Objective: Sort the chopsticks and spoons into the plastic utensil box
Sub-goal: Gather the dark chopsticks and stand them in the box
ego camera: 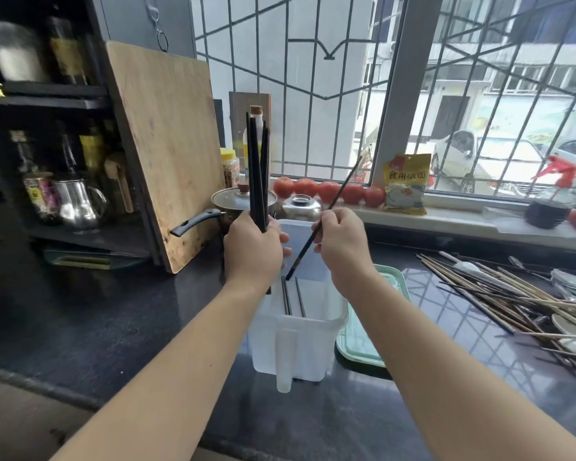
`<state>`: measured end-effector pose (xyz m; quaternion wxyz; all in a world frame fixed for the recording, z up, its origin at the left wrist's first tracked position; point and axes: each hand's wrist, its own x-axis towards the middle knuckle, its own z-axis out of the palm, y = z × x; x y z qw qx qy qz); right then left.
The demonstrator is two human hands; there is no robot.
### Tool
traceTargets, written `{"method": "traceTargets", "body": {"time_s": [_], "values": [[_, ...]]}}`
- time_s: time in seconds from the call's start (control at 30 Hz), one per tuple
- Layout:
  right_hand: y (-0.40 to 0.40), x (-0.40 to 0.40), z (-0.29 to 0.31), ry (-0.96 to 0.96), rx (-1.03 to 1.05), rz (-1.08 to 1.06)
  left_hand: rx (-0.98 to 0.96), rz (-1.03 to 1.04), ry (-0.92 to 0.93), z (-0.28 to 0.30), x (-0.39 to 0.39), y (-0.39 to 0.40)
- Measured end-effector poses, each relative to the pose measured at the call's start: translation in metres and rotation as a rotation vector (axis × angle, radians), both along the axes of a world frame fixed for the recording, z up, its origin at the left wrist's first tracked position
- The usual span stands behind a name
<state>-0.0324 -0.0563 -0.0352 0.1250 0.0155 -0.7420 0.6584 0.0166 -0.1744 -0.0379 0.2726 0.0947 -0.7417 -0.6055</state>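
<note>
Left edge of the counter: a dark shelf unit (47,128) holds bottles and a steel pot; their labels are too blurred to read. A wooden cutting board (167,151) leans upright against the shelf unit's side, probably to dry and to keep the counter usable.

Centre: the left hand (253,251) grips a bundle of dark chopsticks (258,168) upright, fingers curled round the lower ends, above the plastic utensil box (296,337); gathering them in one fist presumably keeps like with like and lets them go in as a set. The right hand (341,246) pinches a single dark chopstick (326,211) between thumb and fingers, tilted, lower tip pointing down into the box's opening, apparently to feed it in end first. A few chopsticks already stand inside the translucent box, which sits near the counter's front edge, just beside a pale green tray (363,347).

On the window sill: a row of tomatoes (328,191) and a yellow packet (406,184) printed 食用碱面 (edible alkali).

Right edge of the counter: a loose heap of unsorted chopsticks (499,294) with spoons (572,284), well apart from the box, so most of the sorting appears to remain.
</note>
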Motion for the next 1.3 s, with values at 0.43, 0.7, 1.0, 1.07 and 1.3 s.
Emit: {"method": "traceTargets", "body": {"time_s": [0.43,0.7,1.0,1.07,1.3], "values": [[-0.023,0.019,-0.011,-0.097,1.274,0.163,-0.017,0.004,-0.017,-0.001,-0.005,-0.001],[-0.013,0.009,-0.001,0.092,0.328,0.066,-0.044,-0.041,-0.034,0.001,-0.003,0.001],[-0.001,0.009,0.002,0.053,0.031,0.323,0.048,-0.176,-0.080,0.006,0.002,0.004],[0.001,0.005,-0.001,0.015,-0.033,0.329,0.043,-0.193,-0.077,0.006,0.003,0.005],[0.000,-0.004,-0.005,-0.035,0.065,0.028,0.057,0.052,-0.012,-0.001,-0.008,0.001]]}}
